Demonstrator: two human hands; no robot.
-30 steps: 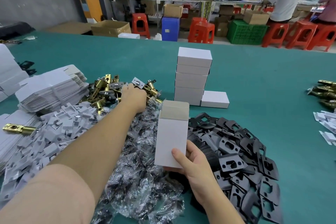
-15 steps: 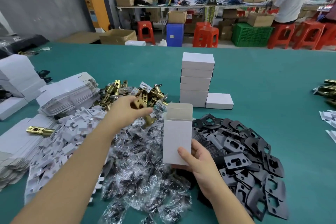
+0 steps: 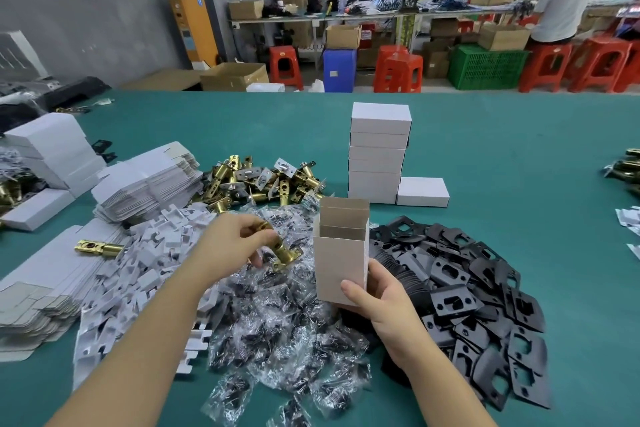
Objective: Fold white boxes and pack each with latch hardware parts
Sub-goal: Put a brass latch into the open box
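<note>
- The left hand (image 3: 239,243) is clenched round a brass latch (image 3: 282,251), which is held by thumb and curled fingers just above the heap of clear screw bags (image 3: 277,329) near the middle of the near edge of the table (image 3: 519,184).
- The right hand (image 3: 377,295) is wrapped round the lower part of an open white box (image 3: 341,260); the box is held upright, with its mouth and raised top flap turned away from the person.
- The latch is seen just beside the box, to its left and slightly below the mouth; the two are not touching.
- The step in hand is judged to be the loading of the latch into the folded box.
- For the next move, the latch is to be lifted to the level of the mouth, aligned lengthwise with the cavity and lowered in, while the box is kept steady and square.
- Both forearms are extended forward from the near edge, the left from the near left corner, the right from right of centre; the left wrist is bent inward towards the box.
- Further stock is laid out as follows: a pile of brass latches (image 3: 263,180) beyond the left hand, flat box blanks (image 3: 145,184) towards the left edge, black strike plates (image 3: 485,305) to the right of the box, and a stack of closed boxes (image 3: 379,152) near the centre of the table.
</note>
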